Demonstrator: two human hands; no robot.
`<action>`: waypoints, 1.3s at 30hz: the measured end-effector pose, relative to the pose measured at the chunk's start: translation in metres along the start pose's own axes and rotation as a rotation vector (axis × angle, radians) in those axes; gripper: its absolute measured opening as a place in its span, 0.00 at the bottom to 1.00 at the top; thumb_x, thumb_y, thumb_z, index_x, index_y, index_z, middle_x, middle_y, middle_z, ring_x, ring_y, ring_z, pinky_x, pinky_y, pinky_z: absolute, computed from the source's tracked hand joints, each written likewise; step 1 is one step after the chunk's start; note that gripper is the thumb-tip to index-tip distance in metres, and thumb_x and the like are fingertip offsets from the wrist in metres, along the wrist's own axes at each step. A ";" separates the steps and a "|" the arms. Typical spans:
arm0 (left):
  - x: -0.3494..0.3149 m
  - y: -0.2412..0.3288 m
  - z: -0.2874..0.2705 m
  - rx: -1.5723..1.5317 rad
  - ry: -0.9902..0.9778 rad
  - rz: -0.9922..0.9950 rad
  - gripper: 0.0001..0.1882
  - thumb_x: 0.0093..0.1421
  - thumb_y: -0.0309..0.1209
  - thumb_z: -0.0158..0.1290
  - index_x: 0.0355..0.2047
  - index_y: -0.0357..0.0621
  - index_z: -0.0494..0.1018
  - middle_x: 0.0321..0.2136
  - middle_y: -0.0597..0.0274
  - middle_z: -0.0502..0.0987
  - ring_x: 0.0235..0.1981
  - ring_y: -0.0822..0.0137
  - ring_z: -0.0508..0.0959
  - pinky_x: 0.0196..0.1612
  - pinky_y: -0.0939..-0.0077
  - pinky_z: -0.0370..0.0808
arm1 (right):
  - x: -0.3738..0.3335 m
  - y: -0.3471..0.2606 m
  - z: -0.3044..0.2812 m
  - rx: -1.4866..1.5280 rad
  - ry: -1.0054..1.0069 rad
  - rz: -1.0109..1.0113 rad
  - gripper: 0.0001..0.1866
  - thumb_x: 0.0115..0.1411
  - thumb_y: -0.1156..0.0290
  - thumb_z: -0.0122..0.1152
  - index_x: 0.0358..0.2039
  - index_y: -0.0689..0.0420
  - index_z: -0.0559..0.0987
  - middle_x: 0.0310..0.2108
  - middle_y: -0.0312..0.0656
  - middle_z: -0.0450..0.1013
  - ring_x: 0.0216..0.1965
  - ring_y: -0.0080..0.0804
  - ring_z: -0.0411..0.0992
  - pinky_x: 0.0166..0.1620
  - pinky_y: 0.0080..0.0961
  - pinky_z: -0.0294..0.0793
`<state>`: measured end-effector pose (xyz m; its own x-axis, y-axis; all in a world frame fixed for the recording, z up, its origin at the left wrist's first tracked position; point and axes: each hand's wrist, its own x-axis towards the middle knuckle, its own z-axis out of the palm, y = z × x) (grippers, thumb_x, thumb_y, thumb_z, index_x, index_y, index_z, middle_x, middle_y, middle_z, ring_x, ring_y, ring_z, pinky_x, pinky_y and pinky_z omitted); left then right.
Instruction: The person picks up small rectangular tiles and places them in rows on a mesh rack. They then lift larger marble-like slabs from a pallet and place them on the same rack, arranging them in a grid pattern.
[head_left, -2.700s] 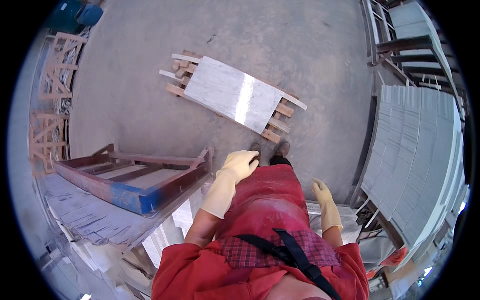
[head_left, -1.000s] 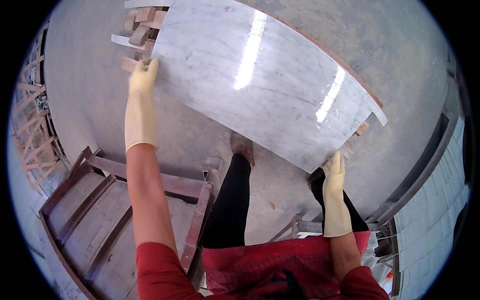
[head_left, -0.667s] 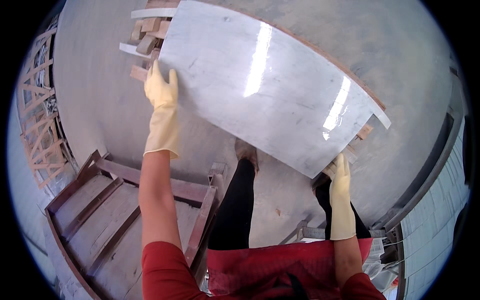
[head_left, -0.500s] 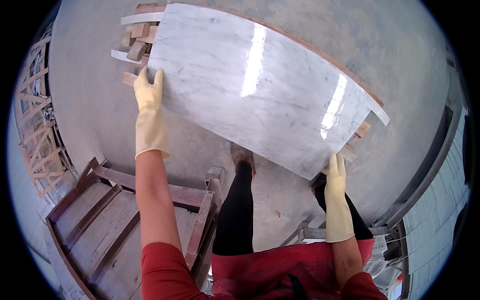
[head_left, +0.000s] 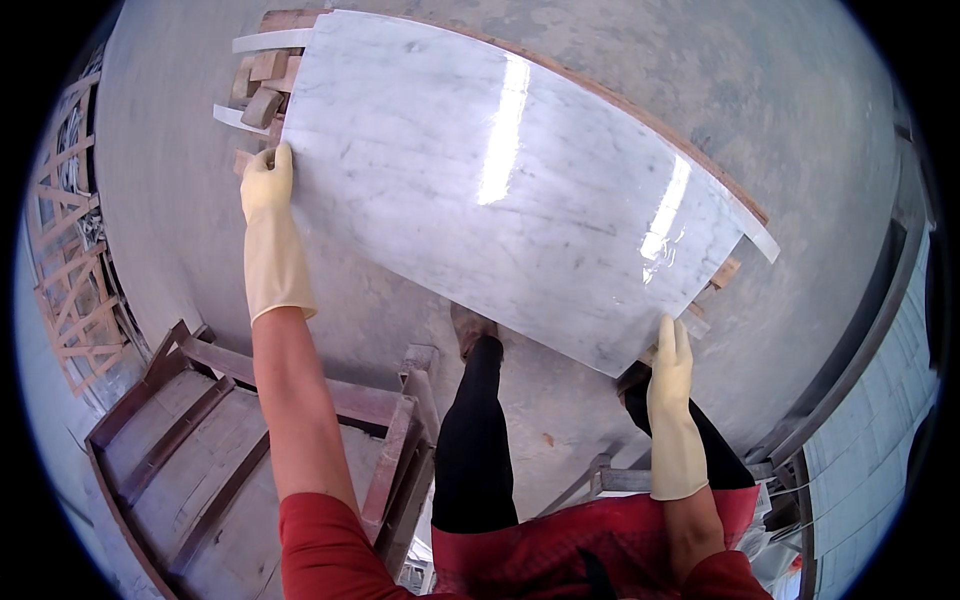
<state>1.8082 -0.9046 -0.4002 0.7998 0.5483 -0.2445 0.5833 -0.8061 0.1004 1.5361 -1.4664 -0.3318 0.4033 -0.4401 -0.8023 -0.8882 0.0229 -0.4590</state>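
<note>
A polished white marble slab [head_left: 420, 180] with grey veins lies slantwise before me, above the floor. My left hand [head_left: 267, 180], in a cream rubber glove, is closed at the slab's left end, thumb at the edge and the other fingers bent beside it. My right hand [head_left: 670, 375], gloved alike, grips the right end near the near corner, its visible fingers fairly straight along the edge. The undersides of both grips are hidden. Beneath the slab, white strips [head_left: 270, 40] and wooden blocks [head_left: 268, 66] stick out at the left; more wood pieces [head_left: 727, 271] show at the right.
A brown metal frame [head_left: 215, 455] stands at the lower left, close to my left arm. Wooden lattice crates [head_left: 80, 280] line the far left. My foot [head_left: 472, 330] is by the slab's near edge. Pale stacked panels [head_left: 870, 470] stand at the right.
My left hand's thumb and fingers have drawn together at the slab's edge. Slab and both hands appear slightly lower in the picture, the left end further left; the view itself has shifted a little.
</note>
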 end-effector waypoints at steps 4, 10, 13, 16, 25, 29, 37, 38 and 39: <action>0.001 -0.009 0.000 0.028 -0.015 -0.009 0.32 0.64 0.59 0.51 0.53 0.48 0.84 0.50 0.53 0.86 0.55 0.52 0.84 0.60 0.59 0.76 | 0.005 -0.001 0.004 0.167 0.026 0.074 0.23 0.75 0.53 0.52 0.53 0.62 0.79 0.51 0.41 0.73 0.52 0.31 0.69 0.59 0.30 0.66; -0.060 -0.010 -0.003 -0.292 -0.161 -0.086 0.26 0.66 0.47 0.55 0.59 0.46 0.80 0.42 0.52 0.86 0.44 0.60 0.85 0.50 0.64 0.79 | 0.006 -0.002 0.001 0.186 0.056 0.116 0.24 0.75 0.52 0.52 0.54 0.62 0.78 0.52 0.42 0.74 0.53 0.33 0.69 0.60 0.31 0.66; -0.123 0.000 0.010 -0.314 -0.063 0.073 0.26 0.67 0.40 0.57 0.62 0.41 0.77 0.38 0.52 0.85 0.40 0.64 0.84 0.48 0.67 0.79 | 0.017 -0.006 0.002 0.228 0.040 0.111 0.25 0.75 0.52 0.53 0.55 0.62 0.78 0.53 0.43 0.74 0.54 0.33 0.69 0.60 0.31 0.66; -0.132 0.021 0.008 -0.240 0.103 0.181 0.27 0.68 0.39 0.58 0.62 0.38 0.75 0.44 0.49 0.84 0.43 0.60 0.84 0.50 0.65 0.79 | 0.005 -0.009 -0.002 0.139 0.037 0.073 0.25 0.75 0.51 0.53 0.56 0.62 0.78 0.53 0.43 0.75 0.54 0.33 0.69 0.61 0.31 0.66; -0.038 0.008 0.017 -0.118 0.212 0.273 0.27 0.67 0.46 0.58 0.57 0.39 0.79 0.49 0.40 0.83 0.54 0.44 0.82 0.59 0.54 0.76 | 0.012 -0.003 -0.008 -0.135 0.026 -0.003 0.24 0.74 0.51 0.53 0.51 0.62 0.79 0.49 0.46 0.77 0.52 0.37 0.72 0.60 0.31 0.66; -0.029 0.024 0.004 -0.149 0.119 0.105 0.27 0.67 0.51 0.56 0.51 0.40 0.84 0.45 0.45 0.86 0.51 0.47 0.84 0.58 0.57 0.77 | 0.018 0.000 -0.011 -0.224 0.036 0.004 0.24 0.74 0.52 0.53 0.50 0.63 0.79 0.48 0.46 0.78 0.51 0.36 0.72 0.59 0.31 0.67; -0.001 0.008 -0.003 -0.027 0.035 -0.089 0.32 0.66 0.58 0.50 0.56 0.48 0.82 0.52 0.48 0.85 0.56 0.50 0.82 0.61 0.60 0.75 | 0.024 0.003 -0.007 -0.060 0.077 -0.032 0.24 0.75 0.52 0.54 0.48 0.65 0.80 0.45 0.46 0.78 0.47 0.33 0.72 0.55 0.31 0.68; 0.002 0.006 -0.004 -0.023 0.017 -0.093 0.32 0.66 0.58 0.51 0.57 0.48 0.82 0.53 0.48 0.84 0.57 0.50 0.82 0.61 0.60 0.75 | 0.025 0.001 -0.007 -0.027 0.081 -0.020 0.24 0.75 0.52 0.54 0.47 0.65 0.80 0.44 0.45 0.78 0.46 0.32 0.72 0.54 0.30 0.69; 0.004 0.004 -0.004 -0.024 -0.003 -0.099 0.32 0.66 0.57 0.51 0.57 0.47 0.81 0.53 0.48 0.84 0.57 0.50 0.82 0.61 0.61 0.75 | 0.025 -0.001 -0.006 0.006 0.083 -0.009 0.24 0.75 0.53 0.55 0.47 0.65 0.80 0.43 0.45 0.78 0.44 0.31 0.71 0.52 0.30 0.69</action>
<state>1.8138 -0.9045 -0.3966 0.7379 0.6240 -0.2572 0.6624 -0.7427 0.0984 1.5455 -1.4829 -0.3493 0.3911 -0.5131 -0.7641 -0.8832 0.0243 -0.4684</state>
